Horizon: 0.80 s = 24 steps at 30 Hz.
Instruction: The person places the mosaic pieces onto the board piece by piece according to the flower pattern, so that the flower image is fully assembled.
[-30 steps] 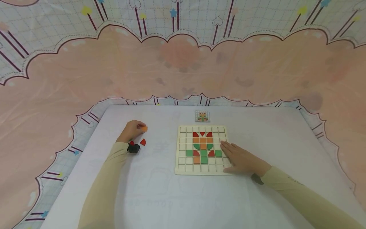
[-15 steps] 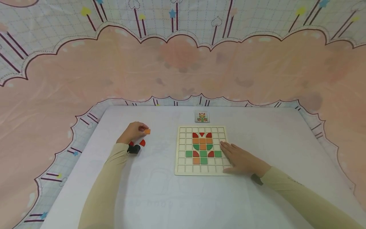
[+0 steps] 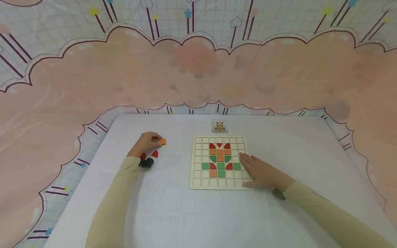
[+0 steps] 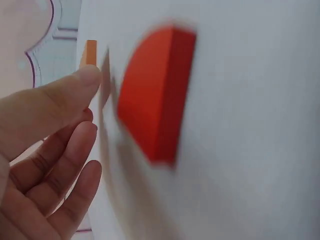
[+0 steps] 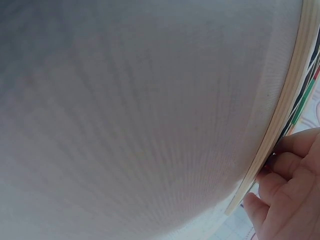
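Head view, left hand: the left hand [image 3: 145, 142] is over the white table [image 3: 173, 206], left of the board, fingers curled, pinching a small orange tile [image 3: 162, 141] at the fingertips.
Head view, orange tile: it sticks out of the fingers on the side toward the board, well apart from the board.
Head view, loose pieces: a red quarter-round piece [image 3: 155, 154] lies on the table just below the hand; another red piece [image 3: 143, 156] shows beside the wrist, next to a black wrist device [image 3: 146, 162].
Head view, right hand: the right hand [image 3: 262, 172] lies flat with fingers straight on the right edge of the wooden grid board [image 3: 219, 184], holding nothing.
Head view, board: coloured tiles in red, orange and green fill the middle cells in a flower shape.
Head view, card: a small picture card [image 3: 219, 126] lies just beyond the board's far edge.
Head view, backdrop: a pink patterned cloth [image 3: 198, 79] rises behind the table.
Left wrist view, grip: the fingers [image 4: 55, 150] are bent; the orange tile [image 4: 90, 52] shows just past the thumb tip, with its contact mostly hidden.
Left wrist view, red piece: the red quarter-round piece [image 4: 155, 95] lies on the table, close and blurred, apart from the fingers.
Right wrist view, hand: fingertips [image 5: 292, 165] rest against the pale rim of the board [image 5: 280, 115].
Right wrist view, table: the table [image 5: 140, 115] fills the rest of the frame.
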Available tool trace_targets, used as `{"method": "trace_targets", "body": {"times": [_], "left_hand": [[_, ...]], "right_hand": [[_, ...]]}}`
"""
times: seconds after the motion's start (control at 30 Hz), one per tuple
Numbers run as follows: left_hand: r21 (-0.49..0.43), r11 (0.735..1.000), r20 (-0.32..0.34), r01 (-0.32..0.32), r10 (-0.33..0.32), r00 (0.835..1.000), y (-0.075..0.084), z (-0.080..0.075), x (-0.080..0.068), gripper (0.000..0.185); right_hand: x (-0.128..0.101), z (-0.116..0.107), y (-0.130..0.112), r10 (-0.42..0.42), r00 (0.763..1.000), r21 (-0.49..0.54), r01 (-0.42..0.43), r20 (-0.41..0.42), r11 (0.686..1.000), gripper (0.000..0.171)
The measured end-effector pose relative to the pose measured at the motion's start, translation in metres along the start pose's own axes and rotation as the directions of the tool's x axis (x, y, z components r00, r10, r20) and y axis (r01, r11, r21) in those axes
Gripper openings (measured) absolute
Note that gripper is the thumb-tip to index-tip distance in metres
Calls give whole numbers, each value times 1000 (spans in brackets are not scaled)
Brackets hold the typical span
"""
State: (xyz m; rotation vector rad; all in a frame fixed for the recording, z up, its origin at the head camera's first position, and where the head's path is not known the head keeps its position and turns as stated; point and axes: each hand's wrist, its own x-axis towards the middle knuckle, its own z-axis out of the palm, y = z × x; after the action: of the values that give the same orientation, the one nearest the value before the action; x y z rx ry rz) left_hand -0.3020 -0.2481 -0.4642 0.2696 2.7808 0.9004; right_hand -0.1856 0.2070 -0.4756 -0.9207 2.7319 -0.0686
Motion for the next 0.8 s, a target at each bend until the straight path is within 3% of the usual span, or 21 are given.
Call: {"method": "trace_targets", "body": {"times": [0.17,0.4,0.67,0.8], "left_hand": [[-27,998,-19,-54,53,998,18,11,-5,27],[-36,988,-42,-153,152,988,62,39,-13,28],[-56,955,-3,-292,292,956,111,80,-24,28],[-57,939,52,-339,342,938,133,102,-30,26]], "right_hand": [[0,1,1,-5,1000,2,5,2,1000,97],[0,-1,1,-4,1000,13,4,-3,1000,96],[0,0,2,-5,1000,9,5,0,1000,97],[0,1,3,-4,1000,8,4,-2,1000,97]]}}
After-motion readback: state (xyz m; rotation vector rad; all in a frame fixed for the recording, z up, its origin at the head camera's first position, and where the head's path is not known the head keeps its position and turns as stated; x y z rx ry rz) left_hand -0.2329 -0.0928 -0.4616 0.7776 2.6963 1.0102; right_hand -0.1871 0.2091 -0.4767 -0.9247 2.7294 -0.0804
